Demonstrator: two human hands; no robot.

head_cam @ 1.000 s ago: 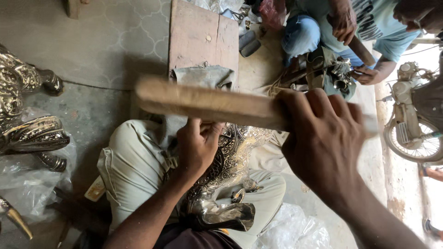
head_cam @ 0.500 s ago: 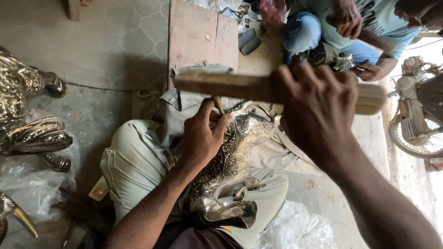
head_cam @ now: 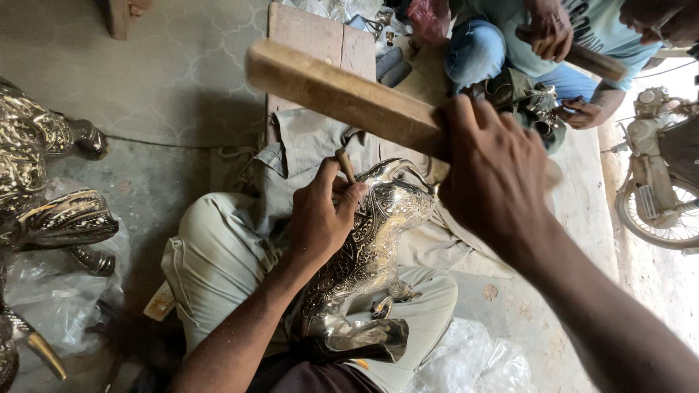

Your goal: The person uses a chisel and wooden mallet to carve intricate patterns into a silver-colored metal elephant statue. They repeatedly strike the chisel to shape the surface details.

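Observation:
A shiny engraved metal figure (head_cam: 368, 247) lies across my lap on my pale trousers. My left hand (head_cam: 324, 215) pinches a small punch (head_cam: 345, 164) upright against the figure's upper part. My right hand (head_cam: 495, 178) grips a thick wooden mallet stick (head_cam: 342, 94), raised above the punch with its free end pointing up and left.
Several ornate metal figures (head_cam: 44, 189) and clear plastic wrap (head_cam: 51, 291) lie at the left. A wooden board (head_cam: 313, 33) sits ahead. Another person (head_cam: 546, 36) sits at the top right working on a metal piece. A motorbike (head_cam: 662, 175) stands at the right edge.
The wooden stick swung down close to the punch, then rose again with its free end tilted up to the left. My left hand stayed on the punch.

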